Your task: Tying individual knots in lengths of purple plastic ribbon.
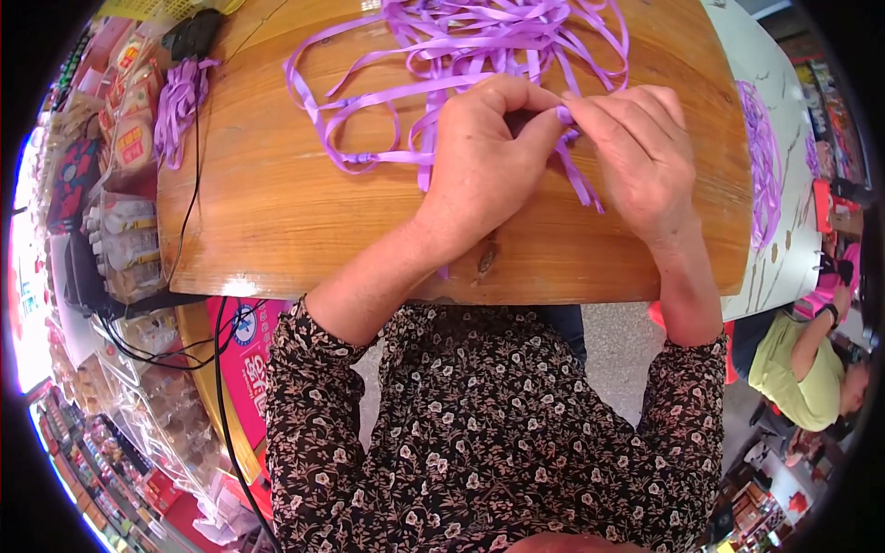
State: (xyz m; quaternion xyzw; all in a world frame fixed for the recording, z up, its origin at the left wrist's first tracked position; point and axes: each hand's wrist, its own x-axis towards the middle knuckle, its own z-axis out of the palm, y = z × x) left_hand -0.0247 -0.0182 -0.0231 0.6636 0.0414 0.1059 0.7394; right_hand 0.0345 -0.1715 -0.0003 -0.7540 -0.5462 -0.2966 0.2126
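At the middle of the wooden tabletop [277, 203], both hands meet fingertip to fingertip over a strip of purple ribbon [581, 180]. Left hand [479, 166]: fingers curled, thumb and forefinger closed toward the meeting point, grip clamped on the ribbon where a small lilac fold shows between the hands. Right hand [641, 157]: fingers bent down and pressed together, forefinger tip on the same fold; grip likewise pinched on the ribbon. Loose ends of the strip trail down and to the right from under the right hand, lying flat on the wood.

Beyond the hands, toward the far edge, a tangled pile of ribbon lengths [498, 41] of the same purple; one long loop runs out to the left and back. Small knot or fold visible on that loop, left of the left hand.

Judgement: step in hand looks like folding or knotting a short piece, mid-shaping, not finished, as both grips are needed to hold the form. Next move would call for one grip to stay firm on the fold while the other works the free end; slack ribbon is slippery and the fold could spring open if either pinch loosens.

Surroundings: a bundle of purple ribbon [180, 101] at the left edge, a black cable [189, 203] crossing the tabletop beside it, packaged goods [124, 138] stacked further left. Another pale table [784, 83] to the right carries more purple strands. A seated person in a yellow-green shirt [802, 369] at lower right, apart from the work.
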